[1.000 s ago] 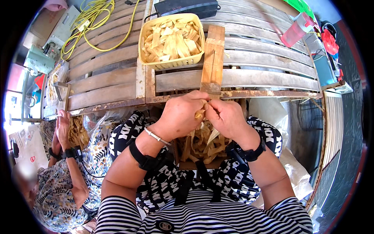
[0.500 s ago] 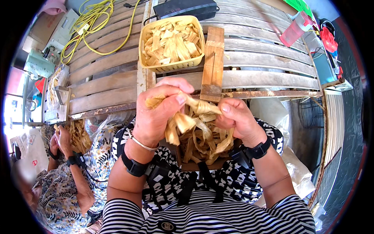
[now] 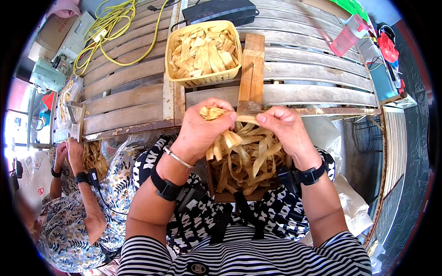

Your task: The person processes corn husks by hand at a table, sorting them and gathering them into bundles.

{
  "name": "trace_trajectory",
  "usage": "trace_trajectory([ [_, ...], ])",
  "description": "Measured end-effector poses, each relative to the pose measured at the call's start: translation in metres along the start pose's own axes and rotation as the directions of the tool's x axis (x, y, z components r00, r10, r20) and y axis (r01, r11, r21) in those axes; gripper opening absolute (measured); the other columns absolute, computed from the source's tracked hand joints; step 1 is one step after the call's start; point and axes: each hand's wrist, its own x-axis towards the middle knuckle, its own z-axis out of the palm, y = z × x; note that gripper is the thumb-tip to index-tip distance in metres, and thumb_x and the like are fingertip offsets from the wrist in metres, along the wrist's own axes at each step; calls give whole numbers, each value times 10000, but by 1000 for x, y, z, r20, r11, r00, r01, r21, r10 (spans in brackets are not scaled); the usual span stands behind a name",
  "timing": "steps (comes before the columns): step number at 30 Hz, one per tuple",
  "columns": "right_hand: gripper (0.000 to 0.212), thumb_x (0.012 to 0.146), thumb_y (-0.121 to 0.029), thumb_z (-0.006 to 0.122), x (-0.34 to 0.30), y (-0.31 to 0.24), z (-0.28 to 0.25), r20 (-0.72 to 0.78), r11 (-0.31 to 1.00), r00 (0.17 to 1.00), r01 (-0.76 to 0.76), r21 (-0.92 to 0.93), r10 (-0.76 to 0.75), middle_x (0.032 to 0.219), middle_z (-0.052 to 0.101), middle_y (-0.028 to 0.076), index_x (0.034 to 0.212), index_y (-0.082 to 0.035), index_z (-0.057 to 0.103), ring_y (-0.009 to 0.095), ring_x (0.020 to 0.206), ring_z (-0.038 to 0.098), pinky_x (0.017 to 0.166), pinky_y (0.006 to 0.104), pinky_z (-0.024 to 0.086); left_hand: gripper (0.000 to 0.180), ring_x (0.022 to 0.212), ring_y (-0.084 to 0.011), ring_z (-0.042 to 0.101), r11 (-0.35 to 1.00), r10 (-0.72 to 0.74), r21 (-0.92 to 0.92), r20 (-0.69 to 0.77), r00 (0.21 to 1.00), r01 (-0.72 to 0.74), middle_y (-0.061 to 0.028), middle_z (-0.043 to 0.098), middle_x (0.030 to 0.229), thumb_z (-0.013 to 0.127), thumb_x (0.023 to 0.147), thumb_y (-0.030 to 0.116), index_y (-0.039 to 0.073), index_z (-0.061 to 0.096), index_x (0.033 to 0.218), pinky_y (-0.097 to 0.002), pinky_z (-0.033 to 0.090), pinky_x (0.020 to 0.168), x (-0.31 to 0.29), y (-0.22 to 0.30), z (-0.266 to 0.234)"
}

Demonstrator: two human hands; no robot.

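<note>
My left hand (image 3: 206,126) is closed around a bundle of folded, dried yellowish strips (image 3: 224,143), whose ends stick out above and below the fist. Between it and my right hand (image 3: 283,126) a short flat strip (image 3: 247,119) is stretched, pinched at its right end by my right thumb and fingers. Both hands are just in front of the wooden block's near end, above a cardboard box (image 3: 224,198) on my lap. Long, curled, dried strips (image 3: 248,158) of the same kind fill the box.
A yellow basket (image 3: 202,79) of short folded strips stands on the slatted table (image 3: 317,94), beside a wooden block (image 3: 252,69). Behind are a black box-shaped device (image 3: 216,11), a yellow cable (image 3: 99,39) and a pink jug (image 3: 347,39). At left, a co-worker's hands (image 3: 69,154) handle similar strips.
The strip between my hands has gone from twisted and slanting to short and level. My left hand has shifted right, and more of the box's strips show below. The co-worker's hands have lifted slightly.
</note>
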Motion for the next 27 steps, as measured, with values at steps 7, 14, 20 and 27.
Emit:
trace_trajectory([
  [7, 211, 800, -273, 689, 45, 2, -10, -295, 718, 883, 67, -692, -366, 701, 640, 42, 818, -75, 618, 134, 604, 569, 567, 295, 459, 142, 653, -133, 621, 961, 105, 271, -154, 983, -60, -73, 642, 749, 627, 811, 105, 30, 656, 927, -253, 477, 558, 59, -21, 10],
  [14, 202, 796, -249, 689, 58, 23, -23, -311, 687, 844, 91, -721, -438, 718, 637, 56, 812, -60, 619, 152, 655, 587, 620, 287, 470, 112, 686, -73, 558, 904, 190, 416, -182, 965, -100, 1, 625, 744, 639, 804, 120, 20, 650, 852, -237, 478, 636, 61, -37, -9],
  [20, 116, 809, -66, 683, 31, 10, -4, -288, 850, 830, 355, -389, -478, 740, 539, -48, 801, -37, 572, 33, 671, 453, 618, 174, 388, 423, 799, -158, 612, 812, -54, 543, 433, 900, -213, -87, 664, 860, 747, 723, 348, 9, 643, 954, -279, 489, 752, 26, -26, -2],
  [27, 129, 820, -32, 665, 16, 6, 12, -230, 887, 884, 322, -332, -407, 716, 467, -70, 793, -39, 539, 11, 653, 393, 597, 149, 346, 414, 768, -171, 626, 814, 41, 487, 496, 867, -317, -126, 668, 820, 707, 759, 382, 13, 669, 944, -288, 488, 729, 14, -26, -11],
])
